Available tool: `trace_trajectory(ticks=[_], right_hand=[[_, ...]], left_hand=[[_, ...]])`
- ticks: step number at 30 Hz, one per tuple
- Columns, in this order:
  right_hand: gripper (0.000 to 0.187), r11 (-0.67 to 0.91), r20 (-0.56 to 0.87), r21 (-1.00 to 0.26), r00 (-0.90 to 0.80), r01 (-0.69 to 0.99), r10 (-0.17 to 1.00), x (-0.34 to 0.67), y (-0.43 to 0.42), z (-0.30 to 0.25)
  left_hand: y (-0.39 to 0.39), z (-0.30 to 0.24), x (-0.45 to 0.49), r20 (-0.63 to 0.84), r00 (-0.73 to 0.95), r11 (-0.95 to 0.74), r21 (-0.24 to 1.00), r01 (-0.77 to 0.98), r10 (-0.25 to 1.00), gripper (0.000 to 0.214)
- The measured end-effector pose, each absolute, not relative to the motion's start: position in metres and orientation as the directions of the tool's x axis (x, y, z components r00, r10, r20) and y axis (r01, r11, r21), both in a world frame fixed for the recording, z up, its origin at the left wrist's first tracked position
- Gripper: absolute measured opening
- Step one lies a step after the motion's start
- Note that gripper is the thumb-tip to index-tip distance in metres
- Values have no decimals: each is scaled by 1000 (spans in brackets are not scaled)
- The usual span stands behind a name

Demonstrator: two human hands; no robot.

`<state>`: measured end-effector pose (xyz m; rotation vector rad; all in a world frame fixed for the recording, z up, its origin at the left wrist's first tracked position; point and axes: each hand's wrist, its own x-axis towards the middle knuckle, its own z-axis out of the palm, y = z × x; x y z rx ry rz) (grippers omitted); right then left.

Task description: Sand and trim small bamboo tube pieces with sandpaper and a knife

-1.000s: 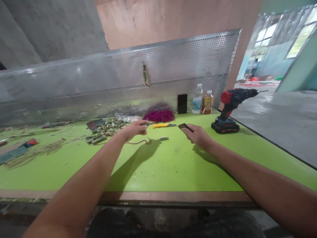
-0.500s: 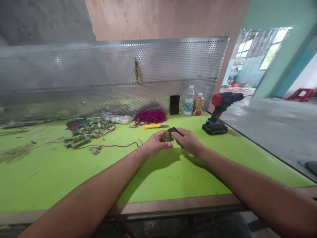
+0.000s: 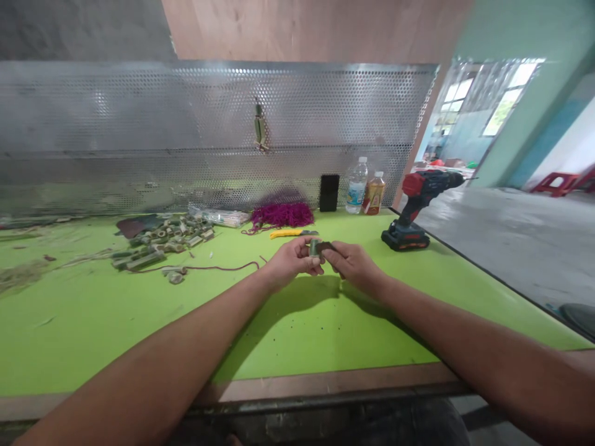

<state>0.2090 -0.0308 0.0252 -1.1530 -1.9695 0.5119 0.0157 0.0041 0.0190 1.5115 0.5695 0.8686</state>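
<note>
My hands are together above the middle of the green table [image 3: 93, 328]. My left hand [image 3: 292, 263] pinches a short green bamboo piece [image 3: 315, 248] between its fingers. My right hand [image 3: 353, 265] holds a dark flat strip [image 3: 327, 246], whose end touches or nearly touches the bamboo. Just beyond my hands lies a yellow utility knife [image 3: 290, 233]. A thin reddish cord [image 3: 223, 267] runs along the table left of my left hand.
A heap of cut bamboo pieces [image 3: 162, 241] and a magenta fibre bundle [image 3: 282, 215] lie at the back. A cordless drill [image 3: 409, 214], two bottles [image 3: 356, 186] and a black phone-like slab [image 3: 329, 192] stand before a perforated metal sheet [image 3: 186, 111].
My hands have come together from apart, with the bamboo piece now meeting the dark strip. The view has tilted and shifted slightly.
</note>
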Motion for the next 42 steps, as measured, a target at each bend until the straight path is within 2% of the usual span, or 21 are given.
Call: trace_trajectory(ticks=[2,6,10,14,17,22,24,27,29,32,35,40,42], right_hand=[[36,530,428,-637,-315,560,847,208,-33,26],[39,501,451,-656,-239,565,860,209,-31,26],[37,551,460,-623,-311,555,832,210,-31,25],[37,539,461,-632,-288,557,839,209,-34,26],[38,555,446,-622,-333,552,831,210,-32,26],[46,396,404,-636,-152,663,902,220,-17,25],[46,335,345,-554,-156,762,926,223,-13,24],[46,298,223,-351,-230,888,947,221,-16,21],[56,297,195,-266,-250,917,948,219,-18,22],[60,351,232,-246,-297,903,926,216,-15,30],[47,410,219,-203,-367,889,904,206,6,42],[38,544,131,79,-549,836,825,162,66,57],[37,531,111,113,-542,840,833,141,90,56]], left_hand=[[6,17,14,195,612,-131,980,-147,767,64],[7,14,13,201,653,-142,980,-142,730,58],[6,14,14,205,660,-144,979,-146,723,52],[7,12,14,193,653,-141,981,-132,733,52],[7,11,14,188,655,-126,982,-141,732,50],[3,23,8,175,656,-105,984,-145,734,52],[5,31,2,174,572,-91,981,-171,801,46],[15,39,-12,154,354,-65,966,-251,923,38],[25,41,-20,133,230,-59,951,-304,964,36],[37,41,-28,69,140,-15,935,-355,988,33],[42,42,-30,9,85,26,914,-406,996,16],[42,46,-31,74,-63,-94,883,-460,995,12],[41,46,-32,119,-98,-151,879,-453,988,14]])
